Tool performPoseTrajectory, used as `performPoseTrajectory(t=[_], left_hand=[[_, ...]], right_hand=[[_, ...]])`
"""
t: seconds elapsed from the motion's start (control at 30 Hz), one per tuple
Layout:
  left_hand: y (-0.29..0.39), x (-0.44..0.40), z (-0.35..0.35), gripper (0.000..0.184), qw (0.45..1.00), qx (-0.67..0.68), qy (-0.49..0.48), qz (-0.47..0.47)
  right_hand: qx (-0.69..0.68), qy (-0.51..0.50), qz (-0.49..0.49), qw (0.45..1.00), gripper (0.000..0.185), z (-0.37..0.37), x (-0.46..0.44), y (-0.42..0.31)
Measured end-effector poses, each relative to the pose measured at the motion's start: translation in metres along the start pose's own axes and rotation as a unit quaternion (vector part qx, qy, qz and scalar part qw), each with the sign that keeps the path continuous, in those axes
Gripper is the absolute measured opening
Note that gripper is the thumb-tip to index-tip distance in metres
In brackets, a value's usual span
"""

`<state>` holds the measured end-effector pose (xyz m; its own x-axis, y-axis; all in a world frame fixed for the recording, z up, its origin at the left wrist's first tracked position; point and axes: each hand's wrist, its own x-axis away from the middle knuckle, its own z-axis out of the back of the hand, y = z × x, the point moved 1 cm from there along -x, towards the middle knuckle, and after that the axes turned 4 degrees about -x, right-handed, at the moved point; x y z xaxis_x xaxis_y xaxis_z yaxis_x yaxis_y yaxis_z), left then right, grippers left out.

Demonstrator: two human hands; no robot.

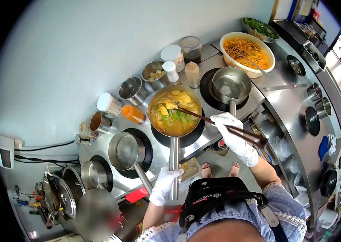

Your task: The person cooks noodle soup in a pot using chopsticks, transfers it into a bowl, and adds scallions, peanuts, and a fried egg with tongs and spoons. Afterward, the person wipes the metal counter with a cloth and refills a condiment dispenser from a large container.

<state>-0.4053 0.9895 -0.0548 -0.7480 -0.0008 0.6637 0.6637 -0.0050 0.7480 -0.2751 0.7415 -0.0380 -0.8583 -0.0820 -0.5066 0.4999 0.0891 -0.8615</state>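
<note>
My left hand [165,184], in a white glove, is wrapped round the long metal handle of a saucepan [174,155]. The pan stands over a black round burner and holds yellow broth with yellow pieces and green strips [176,113]. In my gloved right hand [231,131] are long dark chopsticks [245,136]; their tips dip into the food near the pan's middle. To the right, a pan of clear liquid [231,85] stands on another burner. A pan with a little liquid [126,150] is on the left burner.
Behind the pans stand an orange bottle [133,114], a pale squeeze bottle [192,75], metal pots and white-lidded jars. A white bowl of orange shreds [245,52] holds a ladle. Another metal pan [93,174] is at the left. A blurred round shape [98,213] is at lower left.
</note>
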Motion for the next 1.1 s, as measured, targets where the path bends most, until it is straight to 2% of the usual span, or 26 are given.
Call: performPoseTrajectory(t=[0.07, 0.2, 0.4, 0.63, 0.73, 0.93, 1.07, 1.1], left_hand=[[0.016, 0.013, -0.004, 0.031, 0.999, -0.036, -0.016, -0.003], [0.041, 0.029, -0.025, 0.034, 0.994, -0.099, -0.043, -0.021], [0.059, 0.021, -0.088, 0.034, 0.982, -0.112, -0.152, -0.033], [0.071, 0.012, -0.226, 0.026, 0.952, -0.198, -0.224, -0.062], [0.071, 0.008, -0.293, 0.024, 0.945, -0.181, -0.269, -0.044], [0.069, -0.008, -0.416, 0.023, 0.918, -0.205, -0.337, -0.034], [0.067, -0.023, -0.48, 0.024, 0.896, -0.236, -0.376, -0.018], [0.068, -0.019, -0.496, 0.022, 0.895, -0.25, -0.369, -0.022]], right_hand=[[-0.124, 0.115, -0.11, 0.979, 0.011, 0.008, 0.005, 0.002], [-0.293, 0.244, -0.155, 0.911, 0.02, 0.039, 0.015, 0.002], [-0.354, 0.343, -0.172, 0.853, 0.023, 0.136, 0.048, -0.014], [-0.394, 0.45, -0.153, 0.787, 0.022, 0.29, 0.112, -0.047], [-0.38, 0.502, -0.115, 0.768, 0.019, 0.356, 0.142, -0.076], [-0.266, 0.542, -0.059, 0.795, 0.024, 0.473, 0.192, -0.135], [-0.164, 0.542, -0.013, 0.824, 0.023, 0.512, 0.202, -0.179], [-0.019, 0.484, -0.02, 0.874, 0.02, 0.518, 0.201, -0.191]])
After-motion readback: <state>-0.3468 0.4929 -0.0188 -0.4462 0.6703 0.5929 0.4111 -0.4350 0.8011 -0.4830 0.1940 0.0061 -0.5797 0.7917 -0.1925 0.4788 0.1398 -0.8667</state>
